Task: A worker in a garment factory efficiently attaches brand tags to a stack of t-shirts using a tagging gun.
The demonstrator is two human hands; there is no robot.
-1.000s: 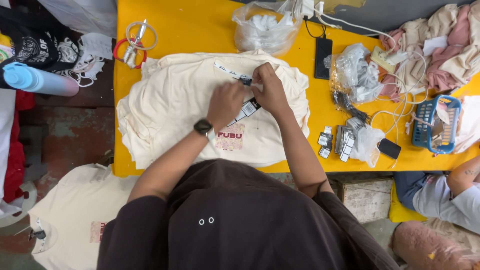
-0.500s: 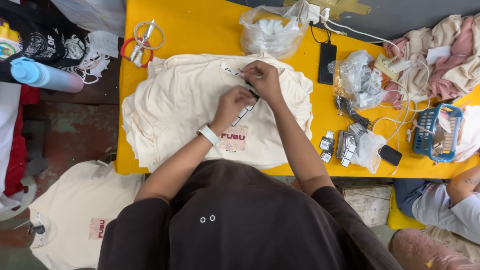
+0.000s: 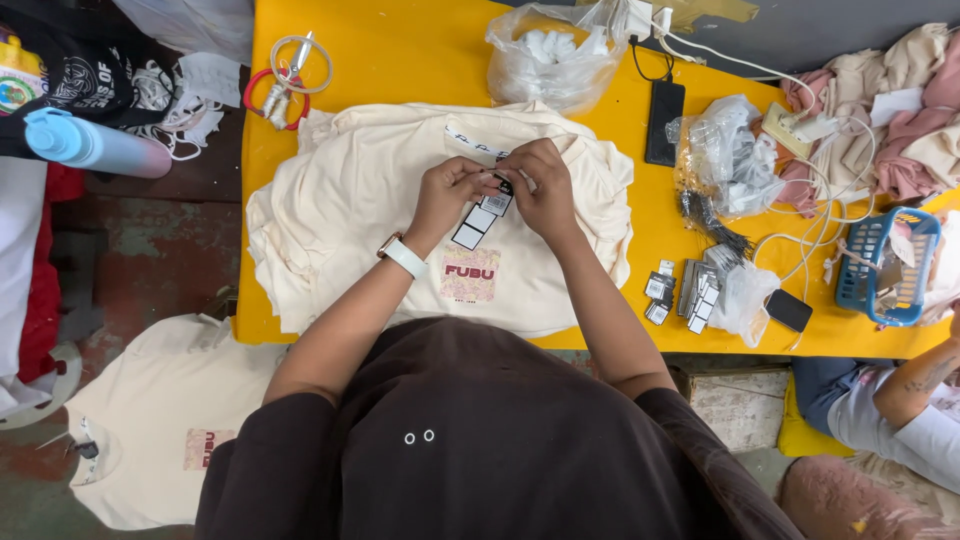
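Strip of hang tags (image 3: pixel 482 215) pinched between left hand (image 3: pixel 447 198) and right hand (image 3: pixel 542 186), both closed on top end, long axis diagonal, hanging toward lower left over cream shirt (image 3: pixel 340 210).

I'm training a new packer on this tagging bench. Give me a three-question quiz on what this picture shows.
1. True or false: both hands hold the hang tags above the cream shirt.
2. Which wrist wears the watch? A) left B) right C) neither
3. Fill in: the scissors lie on the ___ table.

Key:
1. True: the left hand and right hand meet at the tags.
2. A.
3. Yellow.
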